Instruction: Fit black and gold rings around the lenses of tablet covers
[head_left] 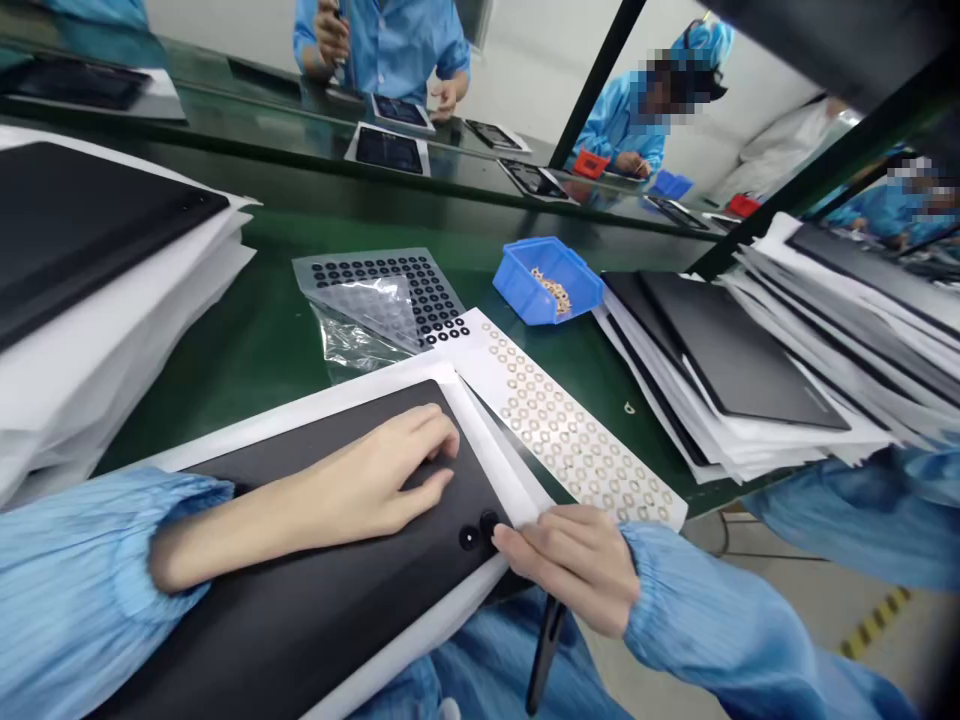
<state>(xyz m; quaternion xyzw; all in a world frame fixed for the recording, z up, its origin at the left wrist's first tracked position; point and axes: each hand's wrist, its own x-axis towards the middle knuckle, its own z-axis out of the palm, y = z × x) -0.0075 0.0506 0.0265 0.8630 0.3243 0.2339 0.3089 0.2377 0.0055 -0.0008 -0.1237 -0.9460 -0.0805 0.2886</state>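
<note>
Head view: our left hand [375, 470] lies open and flat on the dark laptop lid [247, 640], long axis running lower left to upper right. The right hand [570, 565], nearer its two round black feet [478, 530], is curled; whether it grips the black tool [546, 650] below, we cannot tell.

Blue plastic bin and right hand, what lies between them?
Head view shows a white sheet of tan rings between the blue plastic bin and right hand, with green mat beside the bin.

Bright, even light falls from above, leaving soft shadows under the left hand [375, 470] and right hand [574, 565]; glare streaks the far table [465, 180], and wide-angle distortion bends the right stack [840, 330].
</note>
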